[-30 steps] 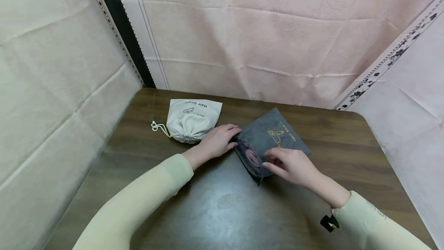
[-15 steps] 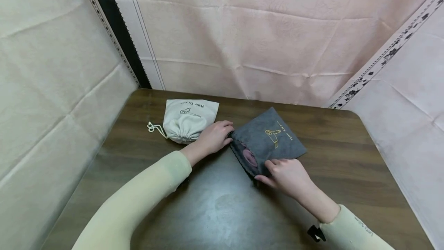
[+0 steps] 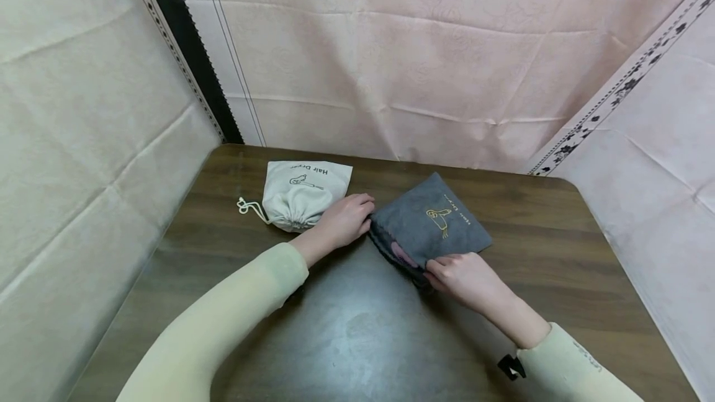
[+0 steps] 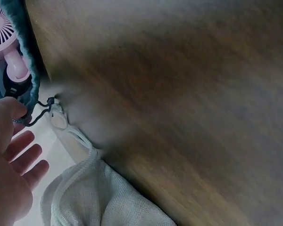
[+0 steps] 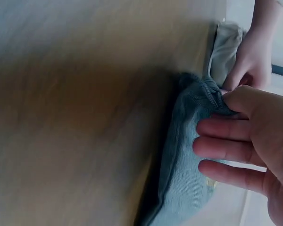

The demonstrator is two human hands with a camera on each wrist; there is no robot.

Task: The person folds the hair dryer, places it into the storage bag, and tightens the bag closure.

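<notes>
A dark grey drawstring pouch (image 3: 430,222) with a gold hair dryer print lies flat on the table, its mouth facing the near left. Inside the mouth shows a pink hair dryer (image 4: 2,28) with a round grille; in the head view only a pink sliver (image 3: 403,254) of it is visible. My left hand (image 3: 347,219) pinches the pouch's far left mouth corner between thumb and index finger, other fingers spread. At the near corner of the mouth, my right hand (image 3: 466,278) pinches the rim, thumb against index finger. Dark cord hangs by the left thumb.
A white drawstring pouch (image 3: 307,194) printed "Hair Dryer" lies just left of my left hand, its cord (image 3: 251,206) trailing left. Both rest on a brown wooden table (image 3: 346,340). Pale cloth (image 3: 391,67) hangs behind and on both sides.
My right hand has moved down and left from above the grey pouch to its near mouth corner and grips it. The mouth has narrowed, covering more of the pink hair dryer.
</notes>
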